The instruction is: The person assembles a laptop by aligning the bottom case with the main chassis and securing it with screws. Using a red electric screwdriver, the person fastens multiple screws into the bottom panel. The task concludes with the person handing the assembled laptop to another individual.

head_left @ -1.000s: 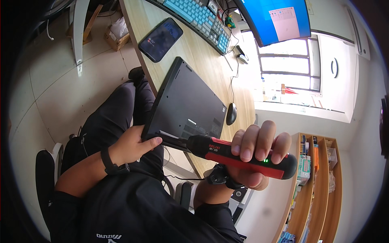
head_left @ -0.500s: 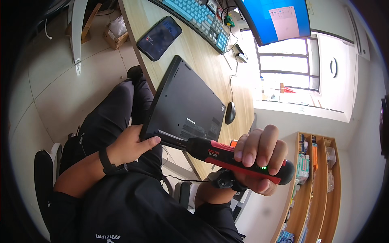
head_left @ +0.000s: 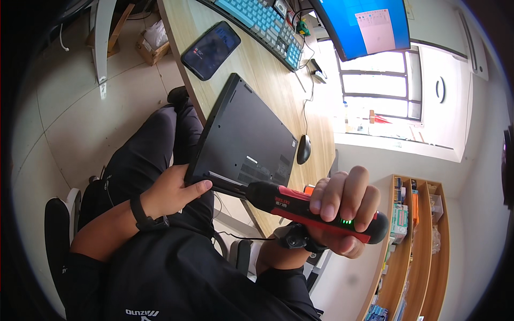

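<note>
A black laptop point(head_left: 243, 134) lies with its underside up, partly on the desk and with its near corner over the edge. My left hand point(head_left: 179, 191) grips that corner, thumb on top and fingers beneath. My right hand point(head_left: 345, 208) is wrapped round a black and red electric screwdriver point(head_left: 294, 202) with green lights lit on its side. The screwdriver points left, its front end at the laptop's near corner close to my left thumb. Its nose hides the spot where the tip meets the laptop, so contact cannot be made out.
A phone point(head_left: 211, 51) lies on the wooden desk point(head_left: 278, 88) beyond the laptop. Farther back are a blue and grey keyboard point(head_left: 262, 29) and a monitor point(head_left: 367, 27). A wired mouse point(head_left: 304, 149) sits right of the laptop. Wooden shelves point(head_left: 420, 246) stand at the right.
The green lights on the screwdriver show more fully now. Both hands, the screwdriver and the laptop have hardly moved.
</note>
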Available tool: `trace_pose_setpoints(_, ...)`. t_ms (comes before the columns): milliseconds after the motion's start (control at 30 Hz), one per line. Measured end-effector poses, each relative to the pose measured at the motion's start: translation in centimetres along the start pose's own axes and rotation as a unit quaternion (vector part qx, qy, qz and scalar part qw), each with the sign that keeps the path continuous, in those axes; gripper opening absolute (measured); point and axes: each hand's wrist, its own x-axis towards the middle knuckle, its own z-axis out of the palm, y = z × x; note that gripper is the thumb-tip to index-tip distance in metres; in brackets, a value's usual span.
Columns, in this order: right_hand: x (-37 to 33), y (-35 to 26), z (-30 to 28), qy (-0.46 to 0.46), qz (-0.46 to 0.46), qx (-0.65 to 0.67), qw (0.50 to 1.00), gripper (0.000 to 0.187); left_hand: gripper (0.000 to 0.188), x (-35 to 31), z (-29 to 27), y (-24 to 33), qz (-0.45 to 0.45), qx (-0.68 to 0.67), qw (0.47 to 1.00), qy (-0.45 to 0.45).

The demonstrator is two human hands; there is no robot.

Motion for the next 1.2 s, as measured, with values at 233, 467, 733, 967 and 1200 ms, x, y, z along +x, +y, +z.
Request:
trace_pose_setpoints(233,0.1,0.6,0.3,0.021,-0.003,-0.009,1.0,0.04,0.034,0.0,0.0,0.2,-0.004,0.005,1.0,-0.001)
trace_pose_setpoints(467,-0.5,4.6,1.2,0.06,0.053,-0.027,0.996,0.045,0.029,-0.1,-0.1,0.4,-0.009,-0.008,1.0,-0.009)
trace_pose_setpoints(733,-1.1,6.1,1.4,0.069,0.045,-0.056,0.995,0.043,0.03,-0.1,-0.2,0.4,-0.018,0.001,1.0,-0.018)
trace_pose_setpoints(967,-1.0,6.1,1.8,0.083,0.015,-0.053,0.995,0.043,0.033,-0.2,-0.6,1.1,0.002,0.009,1.0,-0.022)
trace_pose_setpoints(1200,-1.0,5.8,1.4,0.09,0.028,-0.05,0.994,0.038,0.034,-0.1,-0.5,0.9,-0.008,-0.015,0.999,-0.032)
